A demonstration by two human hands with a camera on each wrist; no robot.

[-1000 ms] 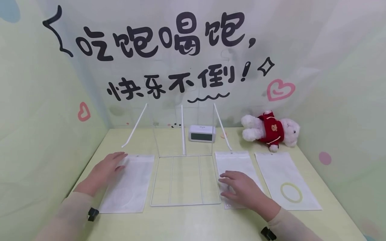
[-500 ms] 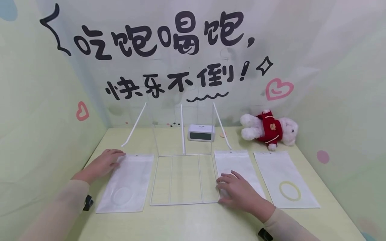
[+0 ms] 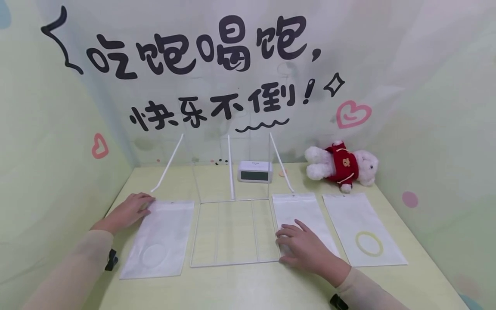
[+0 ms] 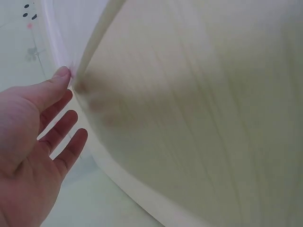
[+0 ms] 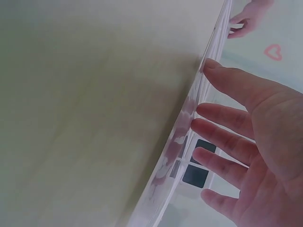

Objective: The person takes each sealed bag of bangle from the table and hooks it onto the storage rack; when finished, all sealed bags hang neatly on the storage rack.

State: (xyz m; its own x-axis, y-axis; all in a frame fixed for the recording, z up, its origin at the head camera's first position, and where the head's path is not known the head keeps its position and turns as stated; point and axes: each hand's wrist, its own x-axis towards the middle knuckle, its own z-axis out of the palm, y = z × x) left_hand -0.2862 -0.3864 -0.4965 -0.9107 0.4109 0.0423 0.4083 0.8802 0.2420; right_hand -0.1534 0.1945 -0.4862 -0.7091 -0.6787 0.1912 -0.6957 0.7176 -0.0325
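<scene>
Two wrist views: palms [image 4: 35, 194] and finger undersides [image 5: 225, 138], unseen from above.
Left hand [image 3: 125, 212]: relaxed, at left pouch's [image 3: 164, 232] upper corner.
Right hand [image 3: 310, 249]: relaxed, over middle pouch [image 3: 296, 209], beside rack [image 3: 231, 172].
Head view only: yellow ring [image 3: 358, 244] on right pouch [image 3: 346, 215].

At eight o'clock, the left hand [image 4: 33, 142] touches a white bag [image 4: 71, 28] towards eleven, thumb tip against its edge.
</scene>
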